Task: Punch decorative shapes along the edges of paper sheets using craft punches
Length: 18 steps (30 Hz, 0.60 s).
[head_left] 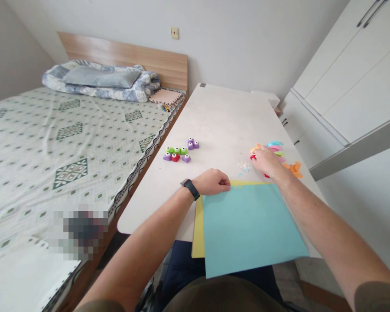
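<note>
My left hand (212, 181), a black watch on its wrist, is curled closed and pinches the top left corner of a light blue paper sheet (250, 229). That sheet lies over a yellow sheet (198, 229), and both hang over the near edge of the white table (214, 117). My right hand (266, 161) rests on the table past the sheets, fingers closed over a small red object (252, 157) beside a pile of coloured paper cut-outs (284, 154). Tiny paper scraps (244, 166) lie just left of that hand.
Several small craft punches, green, purple and red (181, 152), sit in a cluster at the table's left middle. A bed with a patterned sheet (61, 143) runs along the left. White cabinets (344, 78) stand to the right. My lap is under the table edge.
</note>
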Each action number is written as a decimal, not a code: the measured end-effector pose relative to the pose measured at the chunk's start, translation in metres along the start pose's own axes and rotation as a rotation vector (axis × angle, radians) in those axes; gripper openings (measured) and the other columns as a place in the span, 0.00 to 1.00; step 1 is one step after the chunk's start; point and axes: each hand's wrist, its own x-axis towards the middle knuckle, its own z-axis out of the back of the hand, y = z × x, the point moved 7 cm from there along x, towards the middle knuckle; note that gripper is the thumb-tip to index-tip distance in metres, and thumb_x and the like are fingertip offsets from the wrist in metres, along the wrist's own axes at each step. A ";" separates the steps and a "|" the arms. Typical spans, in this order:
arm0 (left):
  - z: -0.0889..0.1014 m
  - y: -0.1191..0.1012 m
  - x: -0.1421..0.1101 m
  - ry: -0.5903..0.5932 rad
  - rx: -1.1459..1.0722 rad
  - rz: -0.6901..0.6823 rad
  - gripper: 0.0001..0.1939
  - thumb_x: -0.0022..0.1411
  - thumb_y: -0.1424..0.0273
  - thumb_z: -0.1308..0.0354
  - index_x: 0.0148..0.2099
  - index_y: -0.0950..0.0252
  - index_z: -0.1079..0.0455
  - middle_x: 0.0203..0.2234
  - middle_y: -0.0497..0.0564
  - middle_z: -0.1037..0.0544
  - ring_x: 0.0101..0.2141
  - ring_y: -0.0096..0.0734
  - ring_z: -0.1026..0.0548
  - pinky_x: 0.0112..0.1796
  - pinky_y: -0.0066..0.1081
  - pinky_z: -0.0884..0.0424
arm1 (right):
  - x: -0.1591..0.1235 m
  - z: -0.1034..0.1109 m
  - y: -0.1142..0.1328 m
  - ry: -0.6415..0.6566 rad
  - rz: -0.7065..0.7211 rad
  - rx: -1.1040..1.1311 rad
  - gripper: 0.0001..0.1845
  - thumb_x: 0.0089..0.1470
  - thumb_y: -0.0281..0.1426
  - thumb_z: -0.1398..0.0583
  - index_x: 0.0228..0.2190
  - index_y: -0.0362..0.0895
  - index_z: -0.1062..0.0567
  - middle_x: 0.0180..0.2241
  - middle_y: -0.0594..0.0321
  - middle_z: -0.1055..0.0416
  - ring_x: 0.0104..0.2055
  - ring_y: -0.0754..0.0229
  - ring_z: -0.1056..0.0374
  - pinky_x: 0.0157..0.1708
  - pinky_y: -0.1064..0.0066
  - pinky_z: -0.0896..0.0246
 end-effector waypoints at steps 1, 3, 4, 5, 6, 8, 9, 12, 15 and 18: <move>0.000 0.000 0.000 -0.002 0.004 0.003 0.12 0.60 0.64 0.40 0.40 0.64 0.19 0.32 0.50 0.17 0.31 0.29 0.23 0.34 0.25 0.31 | 0.000 0.004 0.005 -0.043 0.005 0.002 0.16 0.59 0.29 0.44 0.45 0.38 0.20 0.48 0.40 0.27 0.52 0.44 0.32 0.53 0.60 0.41; 0.001 0.000 -0.001 -0.002 0.009 0.010 0.11 0.60 0.64 0.40 0.39 0.64 0.19 0.32 0.50 0.17 0.31 0.29 0.23 0.34 0.25 0.32 | 0.000 0.015 0.023 -0.117 0.039 0.042 0.18 0.60 0.31 0.43 0.48 0.39 0.22 0.48 0.42 0.28 0.52 0.45 0.33 0.54 0.59 0.42; 0.001 0.000 -0.001 -0.003 0.011 0.013 0.11 0.60 0.64 0.40 0.39 0.64 0.19 0.32 0.50 0.17 0.31 0.29 0.23 0.34 0.25 0.32 | 0.000 0.020 0.035 -0.135 0.064 0.083 0.18 0.60 0.33 0.42 0.48 0.40 0.22 0.47 0.44 0.27 0.52 0.45 0.32 0.55 0.59 0.41; 0.001 0.000 -0.001 -0.004 0.012 0.012 0.11 0.60 0.64 0.40 0.39 0.64 0.19 0.31 0.50 0.17 0.31 0.29 0.23 0.34 0.26 0.32 | 0.002 0.024 0.049 -0.136 0.096 0.134 0.18 0.60 0.34 0.42 0.48 0.40 0.21 0.46 0.46 0.27 0.51 0.47 0.32 0.55 0.60 0.41; 0.001 0.000 -0.001 -0.006 0.014 0.008 0.11 0.60 0.64 0.40 0.39 0.64 0.19 0.31 0.50 0.17 0.31 0.29 0.23 0.34 0.26 0.32 | 0.003 0.029 0.065 -0.136 0.132 0.192 0.17 0.60 0.35 0.41 0.47 0.41 0.21 0.46 0.47 0.27 0.50 0.48 0.31 0.54 0.61 0.40; 0.001 0.000 -0.001 -0.011 0.020 -0.007 0.11 0.60 0.64 0.40 0.39 0.64 0.19 0.31 0.50 0.17 0.31 0.29 0.24 0.34 0.27 0.32 | 0.007 0.037 0.099 -0.122 0.198 0.319 0.17 0.60 0.36 0.41 0.47 0.42 0.22 0.46 0.50 0.26 0.46 0.52 0.30 0.50 0.63 0.37; 0.000 0.000 -0.001 -0.014 0.023 -0.014 0.11 0.60 0.64 0.40 0.39 0.64 0.20 0.31 0.50 0.18 0.30 0.30 0.24 0.34 0.27 0.32 | 0.009 0.041 0.119 -0.104 0.250 0.374 0.17 0.59 0.37 0.40 0.47 0.43 0.22 0.46 0.51 0.26 0.44 0.53 0.29 0.48 0.64 0.37; -0.002 0.002 0.000 -0.014 0.021 -0.019 0.11 0.60 0.65 0.41 0.38 0.66 0.21 0.31 0.51 0.18 0.30 0.32 0.24 0.33 0.29 0.31 | 0.016 0.047 0.174 -0.025 0.385 0.467 0.17 0.58 0.39 0.38 0.46 0.44 0.22 0.43 0.55 0.24 0.41 0.56 0.28 0.45 0.67 0.36; -0.003 0.004 -0.001 -0.017 0.000 -0.017 0.10 0.60 0.67 0.40 0.40 0.67 0.22 0.34 0.53 0.18 0.33 0.35 0.23 0.35 0.31 0.29 | 0.028 0.045 0.213 0.033 0.417 0.446 0.20 0.57 0.43 0.36 0.46 0.43 0.22 0.44 0.53 0.23 0.43 0.53 0.27 0.43 0.66 0.35; -0.002 0.004 -0.002 -0.065 -0.025 -0.032 0.14 0.59 0.67 0.38 0.47 0.66 0.23 0.41 0.55 0.18 0.43 0.42 0.23 0.45 0.35 0.28 | 0.037 0.039 0.238 0.090 0.427 0.387 0.23 0.55 0.46 0.36 0.45 0.42 0.22 0.45 0.49 0.22 0.46 0.48 0.26 0.43 0.64 0.34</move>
